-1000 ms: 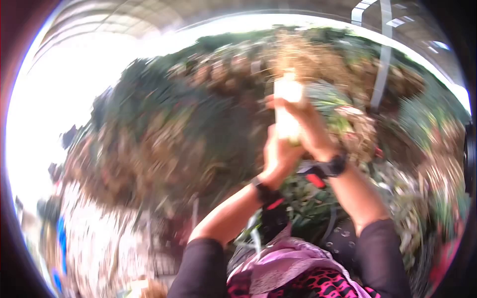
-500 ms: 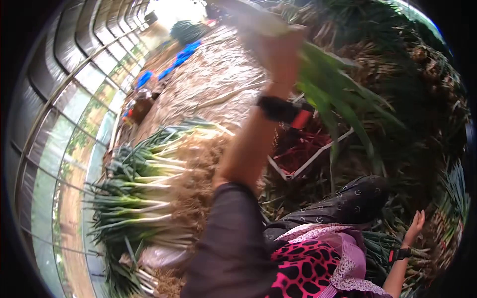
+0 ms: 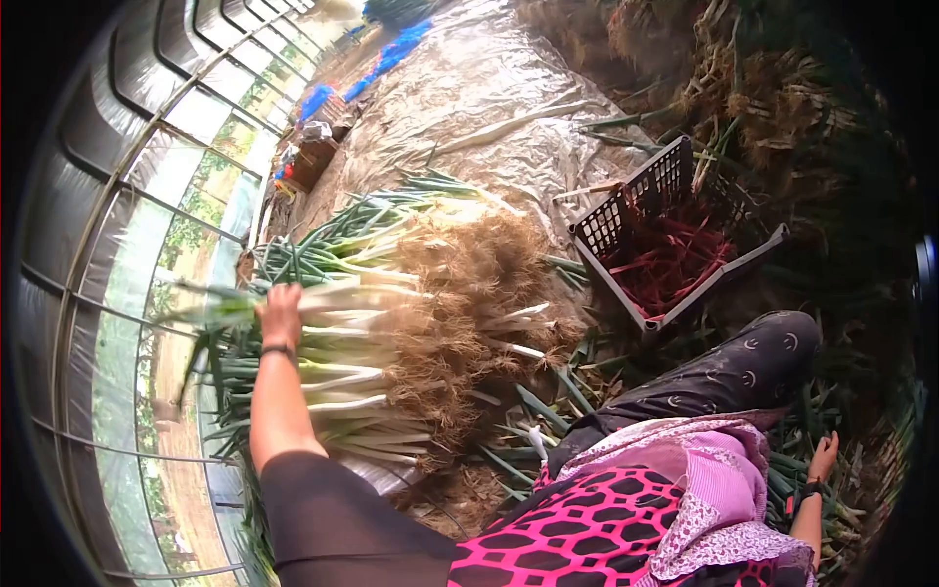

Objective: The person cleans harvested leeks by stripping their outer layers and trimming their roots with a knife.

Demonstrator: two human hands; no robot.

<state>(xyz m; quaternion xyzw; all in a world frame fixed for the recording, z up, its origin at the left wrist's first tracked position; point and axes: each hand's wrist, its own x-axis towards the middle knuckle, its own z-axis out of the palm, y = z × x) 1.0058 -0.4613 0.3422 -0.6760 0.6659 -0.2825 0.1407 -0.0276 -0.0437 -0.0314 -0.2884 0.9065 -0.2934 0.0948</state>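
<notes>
My left hand is wrapped round the stalks of some green onions, long with white shanks and green leaves, their leaf ends blurred by motion. It is over the left side of a broad row of green onions laid side by side. Their brown, hairy roots face the middle of the view. At the far right, my right hand is low with its fingers stretched out and nothing seen in it. Beside it are more green onions, partly hidden by the clothing.
A black crate holding red strips stands beyond my bent knee. Crumpled plastic sheeting runs away to the back. A framed greenhouse wall borders the left. More rooted onions lie at upper right.
My left hand has swung from high in the middle down to the left, carrying the green onions onto the row. The view has shifted, showing the crate fully. My right hand remains low at right.
</notes>
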